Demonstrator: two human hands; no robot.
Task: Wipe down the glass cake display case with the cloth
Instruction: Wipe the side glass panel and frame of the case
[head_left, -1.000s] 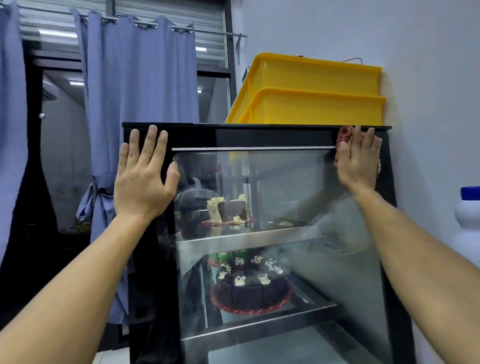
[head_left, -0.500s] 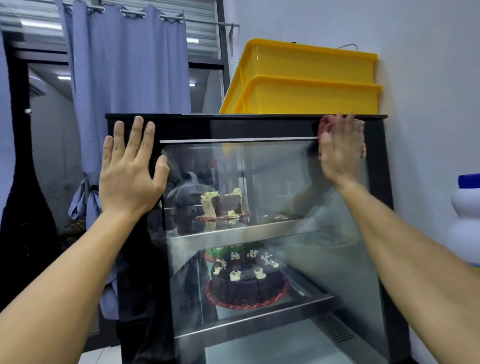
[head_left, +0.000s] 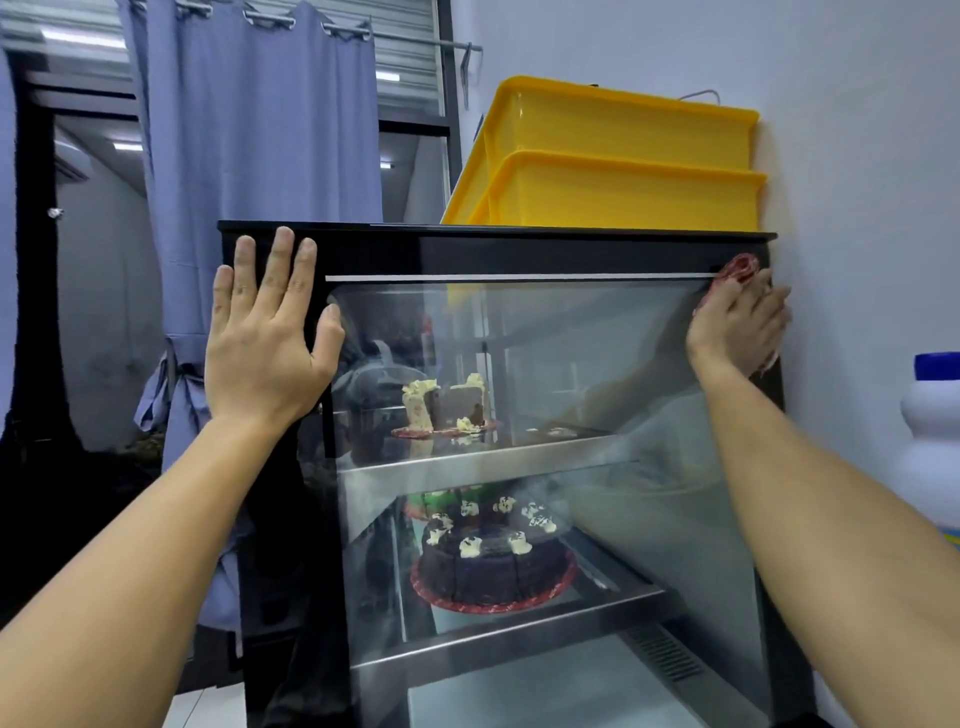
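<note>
The black-framed glass cake display case (head_left: 519, 249) fills the middle of the view, with cakes on two shelves behind its front pane. My left hand (head_left: 265, 338) lies flat with straight fingers on the case's upper left frame. My right hand (head_left: 740, 325) presses a red patterned cloth (head_left: 740, 267) flat against the upper right corner of the glass, beside the right frame. Most of the cloth is hidden under the palm; only its top and a bit of its lower edge show.
Two stacked yellow plastic bins (head_left: 618, 176) sit on top of the case. A white bottle with a blue cap (head_left: 935, 441) stands at the right, near the white wall. A blue curtain (head_left: 249, 156) hangs behind the case on the left.
My right hand has slid the cloth rightward along the top of the glass to the upper right corner. My left hand has stayed flat on the left frame.
</note>
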